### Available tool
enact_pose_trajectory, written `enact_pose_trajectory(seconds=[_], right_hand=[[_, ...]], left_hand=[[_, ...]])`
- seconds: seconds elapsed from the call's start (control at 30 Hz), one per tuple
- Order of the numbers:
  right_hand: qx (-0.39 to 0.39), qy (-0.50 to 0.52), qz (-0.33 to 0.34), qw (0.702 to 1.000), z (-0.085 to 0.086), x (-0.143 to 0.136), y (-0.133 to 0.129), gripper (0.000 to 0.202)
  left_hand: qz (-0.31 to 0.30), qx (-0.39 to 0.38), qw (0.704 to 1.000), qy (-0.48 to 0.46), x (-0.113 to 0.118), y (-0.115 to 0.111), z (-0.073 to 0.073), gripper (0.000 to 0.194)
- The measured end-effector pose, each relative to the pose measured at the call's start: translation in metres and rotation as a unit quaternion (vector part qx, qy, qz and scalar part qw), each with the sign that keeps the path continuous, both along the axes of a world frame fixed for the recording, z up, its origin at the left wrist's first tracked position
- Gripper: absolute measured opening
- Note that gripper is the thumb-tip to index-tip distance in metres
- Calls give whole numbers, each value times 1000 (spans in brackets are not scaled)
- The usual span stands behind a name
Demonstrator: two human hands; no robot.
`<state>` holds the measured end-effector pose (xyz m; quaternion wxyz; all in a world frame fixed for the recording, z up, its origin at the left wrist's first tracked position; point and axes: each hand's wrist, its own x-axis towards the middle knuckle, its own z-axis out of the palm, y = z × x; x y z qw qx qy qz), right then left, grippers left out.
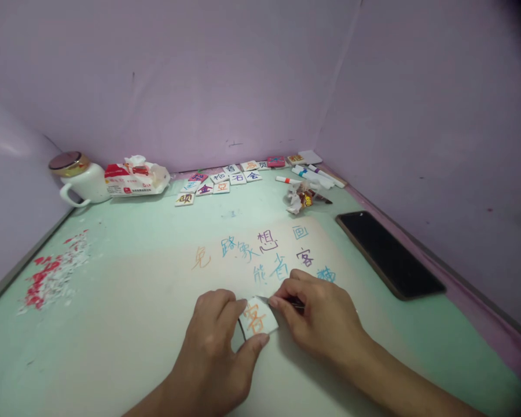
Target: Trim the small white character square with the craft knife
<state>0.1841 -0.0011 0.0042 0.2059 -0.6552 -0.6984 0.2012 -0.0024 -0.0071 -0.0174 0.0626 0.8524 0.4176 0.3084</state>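
while the left hand pinches the tile, the right hand's grip clamps a pen.

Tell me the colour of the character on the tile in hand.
Orange, on a white tile, head view.

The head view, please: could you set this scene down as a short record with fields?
left hand: left hand pinches a small white tile bearing an orange character
right hand: right hand holds a thin dark tool at the tile's edge
surface: green table with coloured written characters
back: more tiles, markers, white mug
right side: dark phone
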Motion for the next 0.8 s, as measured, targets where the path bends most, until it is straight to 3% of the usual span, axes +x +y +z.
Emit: enact_pose_trajectory(seconds=[0.37,0.63,0.8], right_hand=[[-6,50,0,999,1,5,0,18],[43,-1,6,999,-5,1,-1,21],[90,-44,43,994,-5,4,0,23]], left_hand=[[9,-5,1000,-8,1,1,2,24],[0,-6,1000,-1,1,1,2,25],[5,-6,1000,-2,0,0,1,26]])
